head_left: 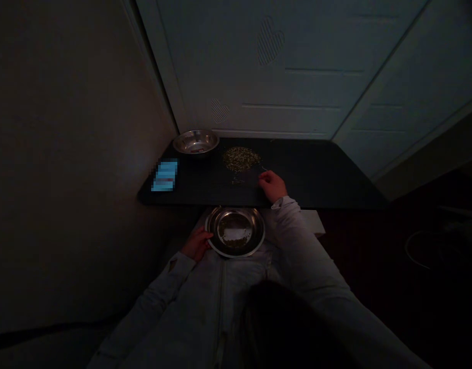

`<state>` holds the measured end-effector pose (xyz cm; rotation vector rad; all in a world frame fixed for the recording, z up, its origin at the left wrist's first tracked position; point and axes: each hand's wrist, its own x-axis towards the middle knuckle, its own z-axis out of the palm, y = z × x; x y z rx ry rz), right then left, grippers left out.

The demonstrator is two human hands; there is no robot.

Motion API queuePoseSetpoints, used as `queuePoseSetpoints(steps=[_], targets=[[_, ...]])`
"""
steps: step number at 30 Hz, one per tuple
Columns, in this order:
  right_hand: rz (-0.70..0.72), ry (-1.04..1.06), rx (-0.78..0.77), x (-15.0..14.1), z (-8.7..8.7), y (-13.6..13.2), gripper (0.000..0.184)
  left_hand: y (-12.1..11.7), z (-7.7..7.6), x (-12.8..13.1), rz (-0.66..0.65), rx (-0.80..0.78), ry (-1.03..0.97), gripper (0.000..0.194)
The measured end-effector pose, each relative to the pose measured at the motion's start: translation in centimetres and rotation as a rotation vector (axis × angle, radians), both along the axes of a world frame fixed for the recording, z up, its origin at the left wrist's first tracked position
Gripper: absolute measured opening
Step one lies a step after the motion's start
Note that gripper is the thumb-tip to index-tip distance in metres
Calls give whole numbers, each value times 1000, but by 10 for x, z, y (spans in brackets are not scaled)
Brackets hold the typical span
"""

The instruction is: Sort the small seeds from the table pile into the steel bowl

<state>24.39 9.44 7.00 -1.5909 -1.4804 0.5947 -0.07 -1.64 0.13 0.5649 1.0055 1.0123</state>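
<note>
My left hand (pixel 198 243) grips the left rim of a metal bowl (pixel 260 237) on my lap, just below the table's front edge. Small grains or seeds (pixel 236 242) lie scattered in the bottom of this bowl. On the dark table my right hand (pixel 273 186) is closed with its fingers curled together, and whatever they pinch is too small or hidden. Beyond its fingertips, to the left, a pile of greenish-brown grains or seeds (pixel 241 158) is spread on the tabletop. A few loose bits (pixel 238 181) lie in front of the pile.
A second metal bowl (pixel 196 148) stands at the table's back left. In front of it lies a pixelated, lit blue rectangle (pixel 165 175). The dark table (pixel 320 171) meets a white panelled door (pixel 305 87) behind. A pale box-like object (pixel 313 222) sits below the front edge, right of my forearm.
</note>
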Motion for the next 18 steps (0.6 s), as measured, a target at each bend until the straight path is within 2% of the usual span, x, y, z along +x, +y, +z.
queuePoseSetpoints(steps=[3, 12, 18], targets=[[5, -14, -6, -1, 1, -1, 14, 0, 3, 2, 51, -39, 17, 31], [-1, 14, -1, 1, 1, 0, 12, -1, 8, 3, 50, -50, 30, 31], [26, 7, -7, 1, 0, 0, 10, -1, 4, 1, 34, -21, 10, 35]])
